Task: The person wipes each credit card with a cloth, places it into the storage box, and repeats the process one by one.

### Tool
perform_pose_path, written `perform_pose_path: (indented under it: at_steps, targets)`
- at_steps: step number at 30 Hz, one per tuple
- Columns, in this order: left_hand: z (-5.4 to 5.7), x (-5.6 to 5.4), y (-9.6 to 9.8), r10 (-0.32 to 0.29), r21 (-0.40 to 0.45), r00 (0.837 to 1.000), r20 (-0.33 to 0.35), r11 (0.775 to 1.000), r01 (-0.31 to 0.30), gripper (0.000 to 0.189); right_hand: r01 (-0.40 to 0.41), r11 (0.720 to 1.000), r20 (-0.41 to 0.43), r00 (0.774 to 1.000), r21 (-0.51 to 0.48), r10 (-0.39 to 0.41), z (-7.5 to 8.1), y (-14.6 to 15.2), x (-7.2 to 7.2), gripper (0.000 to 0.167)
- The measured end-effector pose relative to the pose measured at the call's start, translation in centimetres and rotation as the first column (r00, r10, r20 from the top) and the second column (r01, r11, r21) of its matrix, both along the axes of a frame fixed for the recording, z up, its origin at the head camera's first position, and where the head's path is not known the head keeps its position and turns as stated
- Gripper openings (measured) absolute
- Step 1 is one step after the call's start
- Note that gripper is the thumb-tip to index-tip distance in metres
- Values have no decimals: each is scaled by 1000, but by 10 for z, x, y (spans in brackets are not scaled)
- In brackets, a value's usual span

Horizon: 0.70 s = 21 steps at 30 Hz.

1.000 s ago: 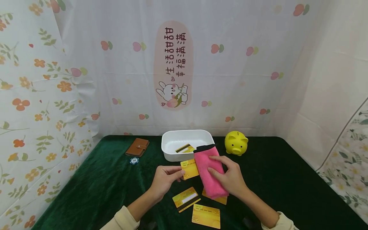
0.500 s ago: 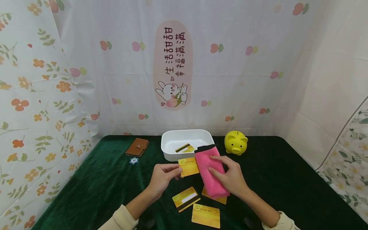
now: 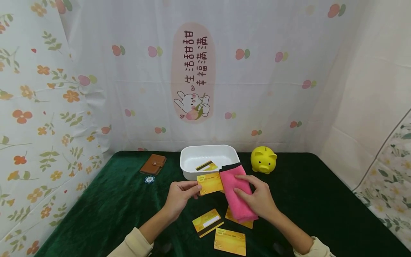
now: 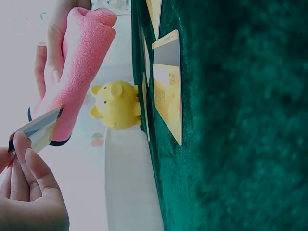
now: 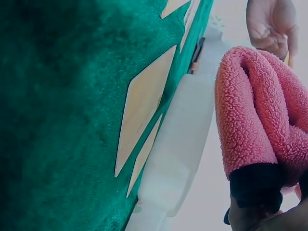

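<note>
In the head view my left hand [image 3: 180,197] pinches a gold bank card [image 3: 210,183] by its left end, between thumb and fingers. The card's right end meets the left edge of a pink fleecy cloth [image 3: 232,189] with a black border. My right hand [image 3: 258,197] grips that folded cloth, thumb and fingers spread over its front. The left wrist view has the card [image 4: 45,126] edge-on, its far end against the cloth [image 4: 86,62]. Below, gold cards lie on the table: one striped side up [image 3: 205,218], another card [image 3: 229,246], and a third card [image 3: 248,223] partly under the cloth.
A white tray [image 3: 184,165] stands behind the hands with yellow card shapes [image 3: 207,166] inside. To its right sits a yellow piggy bank [image 3: 263,160]. A brown wallet [image 3: 153,165] and a poker chip [image 3: 149,179] lie to the left on the dark green tablecloth [image 3: 128,214].
My left hand has drawn the bank card a little left and up. The cloth in my right hand has shifted slightly right. The cards on the table stay put.
</note>
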<state>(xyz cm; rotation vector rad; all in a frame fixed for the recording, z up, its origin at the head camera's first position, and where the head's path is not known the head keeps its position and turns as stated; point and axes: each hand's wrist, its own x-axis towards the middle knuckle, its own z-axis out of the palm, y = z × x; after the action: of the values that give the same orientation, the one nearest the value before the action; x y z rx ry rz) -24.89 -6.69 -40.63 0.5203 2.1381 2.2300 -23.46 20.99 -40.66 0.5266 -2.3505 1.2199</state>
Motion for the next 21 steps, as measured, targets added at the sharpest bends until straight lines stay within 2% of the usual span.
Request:
perform_pose_path:
  at_steps: [9,21]
  targets:
    - [7,-6,-1,71,69,996,55,995,-75,25,0,1000,19,1000,9,0,1,-2,1,37]
    - [3,-33,3,104,200,984,145,971,-132,32,-15,1000,32,999,0,15,0,-4,3,37]
